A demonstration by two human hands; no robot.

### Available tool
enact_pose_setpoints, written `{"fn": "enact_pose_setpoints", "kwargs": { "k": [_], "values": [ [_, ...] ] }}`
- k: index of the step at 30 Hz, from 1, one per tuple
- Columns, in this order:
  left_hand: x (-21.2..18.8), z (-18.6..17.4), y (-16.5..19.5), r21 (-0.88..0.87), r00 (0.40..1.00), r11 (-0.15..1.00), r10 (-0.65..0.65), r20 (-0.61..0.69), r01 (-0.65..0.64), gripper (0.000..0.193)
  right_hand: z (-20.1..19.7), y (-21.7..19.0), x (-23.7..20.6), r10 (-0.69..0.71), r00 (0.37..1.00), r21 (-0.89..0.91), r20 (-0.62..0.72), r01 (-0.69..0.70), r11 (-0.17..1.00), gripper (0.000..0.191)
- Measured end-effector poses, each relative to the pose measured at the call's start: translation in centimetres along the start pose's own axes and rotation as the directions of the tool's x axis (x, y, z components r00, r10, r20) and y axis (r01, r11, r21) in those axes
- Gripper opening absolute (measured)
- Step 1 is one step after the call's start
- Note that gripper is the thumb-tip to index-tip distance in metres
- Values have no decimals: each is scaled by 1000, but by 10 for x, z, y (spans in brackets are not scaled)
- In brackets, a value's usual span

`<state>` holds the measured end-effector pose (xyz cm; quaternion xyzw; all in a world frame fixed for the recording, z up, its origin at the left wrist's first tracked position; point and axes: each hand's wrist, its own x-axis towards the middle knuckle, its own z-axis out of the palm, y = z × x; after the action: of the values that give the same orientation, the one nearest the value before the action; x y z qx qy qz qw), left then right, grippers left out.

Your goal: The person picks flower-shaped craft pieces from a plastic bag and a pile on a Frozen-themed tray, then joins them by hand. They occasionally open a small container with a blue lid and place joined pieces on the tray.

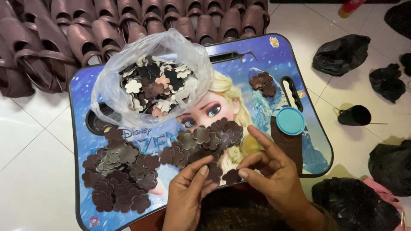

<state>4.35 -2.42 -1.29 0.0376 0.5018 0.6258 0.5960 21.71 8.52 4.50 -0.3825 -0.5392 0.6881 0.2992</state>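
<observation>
A blue printed lap tray (274,64) lies on the floor in front of me. Many dark brown flower-shaped cutouts lie on it: a big heap (122,175) at the left and a row (205,139) across the middle. My left hand (188,192) pinches one brown flower cutout (214,171) at the tray's near edge. My right hand (274,169) holds another brown flower cutout (232,176) between thumb and forefinger, close beside the first. A clear plastic bag (150,77) full of brown, beige and black flower cutouts sits open at the tray's back left.
A teal round lid (290,121) and a small pile of brown cutouts (263,83) lie on the tray's right side. Rows of brown sandals (128,21) line the floor behind. Black plastic bags (340,53) and a black cup (355,115) lie on the white tiles at right.
</observation>
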Motion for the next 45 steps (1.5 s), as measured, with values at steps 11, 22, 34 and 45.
{"fn": "enact_pose_setpoints", "kwargs": {
  "k": [11, 22, 34, 45],
  "values": [
    [-8, 13, -1, -82, 996, 993, -78, 47, 82, 55, 8, -2, 7, -17, 999, -124, 40, 22, 992, 92],
    [-9, 19, -7, -144, 999, 989, 18, 35, -13, 51, 18, 6, 2, -21, 996, -97, -90, 12, 995, 89],
    [-11, 24, -9, -233, 998, 971, 58, 17, -52, 53, 29, 16, -4, -123, 979, -119, -160, 105, 987, 85],
    [-9, 21, -12, -279, 998, 959, 62, 32, -50, 53, 35, 22, -1, -156, 972, -170, -176, 126, 977, 82]
  ]
}}
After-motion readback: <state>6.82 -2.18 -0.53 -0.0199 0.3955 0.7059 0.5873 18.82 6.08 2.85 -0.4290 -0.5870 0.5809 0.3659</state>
